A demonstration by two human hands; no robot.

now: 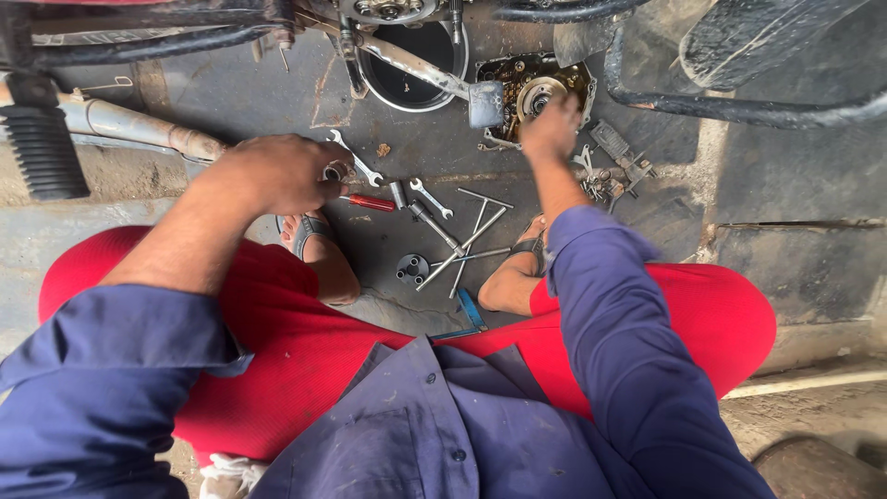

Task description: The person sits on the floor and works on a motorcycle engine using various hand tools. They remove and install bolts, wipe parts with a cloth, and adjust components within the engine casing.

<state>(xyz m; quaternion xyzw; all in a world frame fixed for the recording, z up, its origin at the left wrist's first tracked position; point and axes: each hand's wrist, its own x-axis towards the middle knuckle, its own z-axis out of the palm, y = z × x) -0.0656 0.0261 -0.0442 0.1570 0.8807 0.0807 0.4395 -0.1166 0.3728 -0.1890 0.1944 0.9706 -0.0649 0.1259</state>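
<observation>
Two hands busy: left hand (282,174) closed around small metal ring-shaped part (334,171); right hand (552,129) fingers narrow, steadying round steel clutch hub (539,95) inside open engine case (517,74), within reach.

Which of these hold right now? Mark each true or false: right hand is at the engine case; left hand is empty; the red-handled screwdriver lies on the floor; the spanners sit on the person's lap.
1. Right hand is at the engine case. True.
2. Left hand is empty. False: it grips a small metal part.
3. The screwdriver lies on the floor. True.
4. The spanners sit on the lap. False: they lie on the floor between the feet.
</observation>
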